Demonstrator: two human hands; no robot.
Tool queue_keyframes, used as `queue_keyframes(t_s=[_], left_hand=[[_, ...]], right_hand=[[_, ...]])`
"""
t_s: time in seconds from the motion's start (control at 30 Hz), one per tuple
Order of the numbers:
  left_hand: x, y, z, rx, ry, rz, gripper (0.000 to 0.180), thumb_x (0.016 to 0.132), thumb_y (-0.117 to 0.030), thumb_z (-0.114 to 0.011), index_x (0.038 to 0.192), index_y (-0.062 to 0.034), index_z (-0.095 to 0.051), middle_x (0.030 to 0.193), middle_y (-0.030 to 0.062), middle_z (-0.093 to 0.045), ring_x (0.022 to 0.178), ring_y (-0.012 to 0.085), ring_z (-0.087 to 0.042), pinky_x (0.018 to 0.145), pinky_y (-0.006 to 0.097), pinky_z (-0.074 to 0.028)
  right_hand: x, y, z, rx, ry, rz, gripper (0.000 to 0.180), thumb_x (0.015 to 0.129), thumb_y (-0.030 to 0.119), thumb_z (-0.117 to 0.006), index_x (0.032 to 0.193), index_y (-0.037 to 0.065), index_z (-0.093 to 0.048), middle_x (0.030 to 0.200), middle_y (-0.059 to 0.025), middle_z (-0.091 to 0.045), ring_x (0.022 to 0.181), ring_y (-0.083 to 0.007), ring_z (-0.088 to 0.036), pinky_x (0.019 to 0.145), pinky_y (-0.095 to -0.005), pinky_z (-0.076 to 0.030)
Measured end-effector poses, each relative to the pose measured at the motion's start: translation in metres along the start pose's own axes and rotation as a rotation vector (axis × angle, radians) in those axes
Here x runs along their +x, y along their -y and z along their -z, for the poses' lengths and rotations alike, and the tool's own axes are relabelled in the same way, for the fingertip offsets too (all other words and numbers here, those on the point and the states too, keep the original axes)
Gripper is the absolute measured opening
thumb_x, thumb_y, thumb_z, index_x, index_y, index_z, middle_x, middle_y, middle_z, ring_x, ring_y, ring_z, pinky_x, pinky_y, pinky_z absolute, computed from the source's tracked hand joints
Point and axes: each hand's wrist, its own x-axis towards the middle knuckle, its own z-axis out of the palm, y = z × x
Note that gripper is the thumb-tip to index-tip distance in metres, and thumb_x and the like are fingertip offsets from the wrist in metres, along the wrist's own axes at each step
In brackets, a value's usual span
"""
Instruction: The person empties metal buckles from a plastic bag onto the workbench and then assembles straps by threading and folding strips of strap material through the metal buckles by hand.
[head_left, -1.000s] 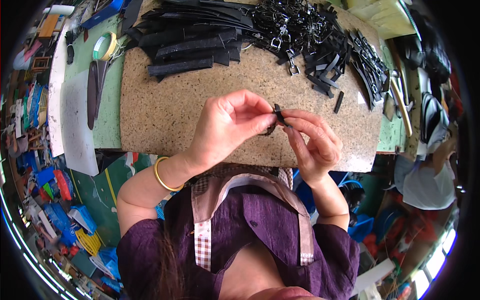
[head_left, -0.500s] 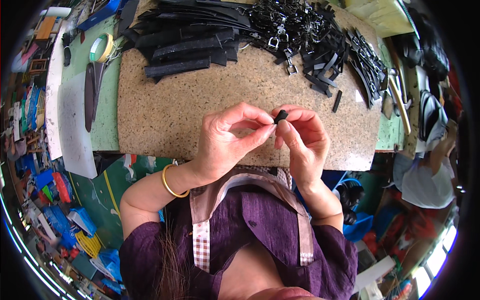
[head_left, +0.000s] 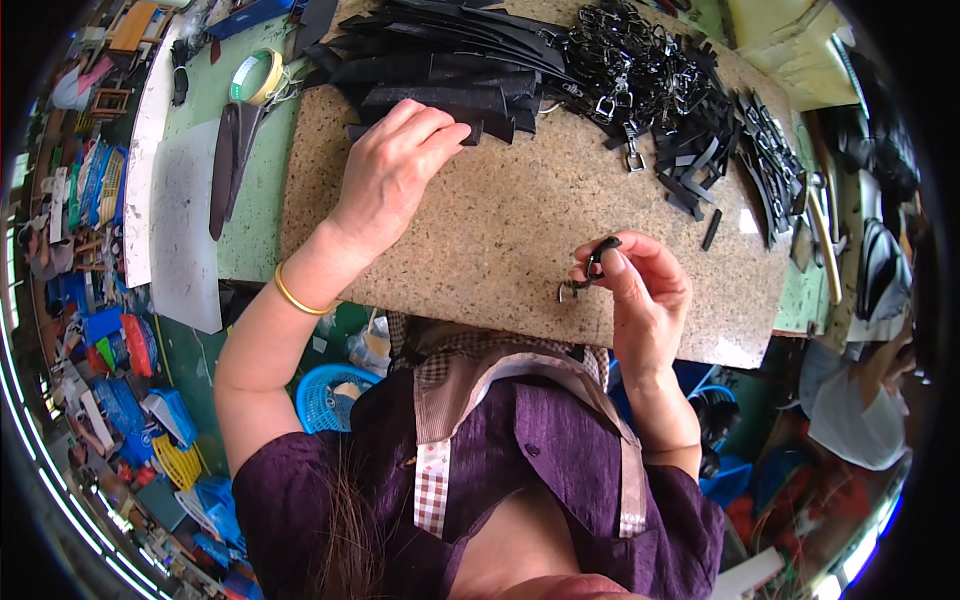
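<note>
My left hand (head_left: 392,165) reaches to the near edge of a pile of wide black strips (head_left: 440,70). Its fingers curl over the nearest black strip (head_left: 472,134), and the back of the hand hides most of that strip. Closer to me, above the stone slab, my right hand (head_left: 645,285) pinches a small metal clasp with a black strap piece (head_left: 603,250) looped through it. The metal end of this clasp (head_left: 566,291) hangs out below the fingers.
Dark metal clasps (head_left: 625,60) lie heaped beyond the slab's middle. Short black straps (head_left: 690,165) are scattered beside them, with finished-looking strap-and-clasp pieces (head_left: 770,160) and a hammer (head_left: 828,235) further right. A tape roll (head_left: 257,76) and dark blades (head_left: 235,150) lie left of the stone slab (head_left: 500,220).
My hands have parted. The left has moved away and to the left onto the black strips; the right keeps the strap piece, whose metal clasp now shows.
</note>
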Motion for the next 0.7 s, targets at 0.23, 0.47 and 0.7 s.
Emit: queue_keyframes(t_s=[0.23,0.47,0.7], left_hand=[[0.012,-0.006,0.011,0.063,0.124,0.026,0.025,0.072,0.006,-0.062,0.097,0.0006,-0.06,0.086,0.0077,-0.056,0.076,0.0201,-0.058,0.066,0.029,-0.052],[0.01,-0.056,0.035,-1.188,0.039,0.608,0.02,0.082,0.008,-0.059,0.102,0.0033,-0.062,0.094,0.0036,-0.059,0.082,0.0085,-0.058,0.076,0.022,-0.055],[0.004,-0.076,0.018,-1.569,-0.366,0.8,0.013,0.088,0.001,-0.054,0.101,-0.0005,-0.053,0.095,0.0093,-0.061,0.091,0.0206,-0.062,0.086,0.036,-0.053]], right_hand=[[0.001,-0.001,-0.004,0.036,0.009,-0.144,0.014,0.088,0.009,-0.061,0.099,0.001,-0.061,0.091,-0.0109,-0.067,0.074,-0.015,-0.065,0.066,-0.0222,-0.049],[-0.002,0.009,-0.016,0.14,0.011,-0.223,0.012,0.088,0.007,-0.058,0.099,0.003,-0.06,0.11,-0.0164,-0.059,0.077,-0.0188,-0.064,0.063,-0.0283,-0.056],[-0.012,0.014,-0.02,0.33,0.112,-0.413,0.014,0.088,0.001,-0.056,0.102,0.0,-0.059,0.119,-0.0134,-0.054,0.1,-0.0238,-0.061,0.07,-0.0301,-0.059]])
